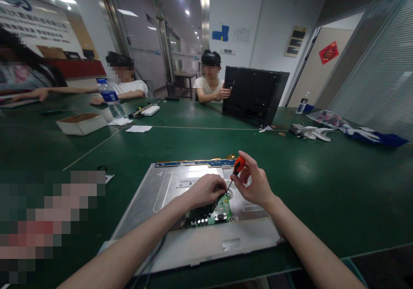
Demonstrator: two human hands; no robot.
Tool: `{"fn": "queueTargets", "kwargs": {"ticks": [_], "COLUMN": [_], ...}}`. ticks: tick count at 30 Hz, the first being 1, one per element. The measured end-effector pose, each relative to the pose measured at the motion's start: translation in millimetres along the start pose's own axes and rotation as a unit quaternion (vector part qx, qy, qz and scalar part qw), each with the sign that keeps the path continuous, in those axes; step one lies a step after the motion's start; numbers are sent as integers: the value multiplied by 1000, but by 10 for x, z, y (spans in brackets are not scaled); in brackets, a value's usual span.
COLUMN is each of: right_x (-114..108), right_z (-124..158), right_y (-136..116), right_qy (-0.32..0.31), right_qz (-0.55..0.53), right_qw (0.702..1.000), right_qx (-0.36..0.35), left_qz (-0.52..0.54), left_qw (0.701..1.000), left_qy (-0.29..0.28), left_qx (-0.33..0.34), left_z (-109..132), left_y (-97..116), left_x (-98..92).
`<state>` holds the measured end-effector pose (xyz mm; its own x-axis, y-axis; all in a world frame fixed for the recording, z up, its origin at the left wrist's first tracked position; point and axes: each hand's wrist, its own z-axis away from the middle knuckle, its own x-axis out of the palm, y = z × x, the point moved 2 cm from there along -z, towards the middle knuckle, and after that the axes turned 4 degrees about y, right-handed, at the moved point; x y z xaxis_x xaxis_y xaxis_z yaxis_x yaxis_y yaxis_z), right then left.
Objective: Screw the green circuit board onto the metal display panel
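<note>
My right hand (255,180) grips a screwdriver with an orange and black handle (239,164), its thin shaft slanting down. The tip meets the upper right corner of a green circuit board (211,216), where the exact contact is too small to make out. Close beside the tip, my left hand (209,189) is closed with its fingertips bent down over the board; whatever they hold is hidden. The board lies on a flat silver metal display panel (174,194). Along the panel's far edge runs a narrow blue circuit strip (196,163).
A black case (251,95) stands tilted across the green table (309,173), held by a person (209,82). At the left are an open cardboard box (82,124) and a water bottle (110,99). Gloves (318,133) lie at the right. Dark cables (155,254) pass by my left forearm.
</note>
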<state>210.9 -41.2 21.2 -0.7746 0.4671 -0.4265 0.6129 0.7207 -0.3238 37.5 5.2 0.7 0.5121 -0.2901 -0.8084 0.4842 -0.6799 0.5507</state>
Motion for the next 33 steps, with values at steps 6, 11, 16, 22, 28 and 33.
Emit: {"fn": "queueTargets", "kwargs": {"ticks": [6, 11, 16, 22, 28, 33], "right_x": [-10, -12, -4, 11, 4, -2], "right_z": [-29, 3, 15, 7, 15, 29], "right_y": [-31, -5, 6, 19, 25, 18], "right_qy": [7, -15, -12, 4, -10, -23], "right_qz": [4, -20, -22, 5, -3, -23], "right_qw": [1000, 1000, 1000, 1000, 1000, 999], "right_qx": [-18, -1, 9, 5, 4, 12], "left_qz": [0, 0, -2, -3, -1, 1], "left_qw": [1000, 1000, 1000, 1000, 1000, 1000], "left_qy": [1, 2, 3, 1, 3, 2], "left_qx": [4, 3, 0, 1, -3, -2], "left_z": [10, 7, 3, 2, 7, 9], "left_y": [2, 0, -3, -1, 12, 18], "left_x": [-1, 0, 1, -2, -9, -7]}}
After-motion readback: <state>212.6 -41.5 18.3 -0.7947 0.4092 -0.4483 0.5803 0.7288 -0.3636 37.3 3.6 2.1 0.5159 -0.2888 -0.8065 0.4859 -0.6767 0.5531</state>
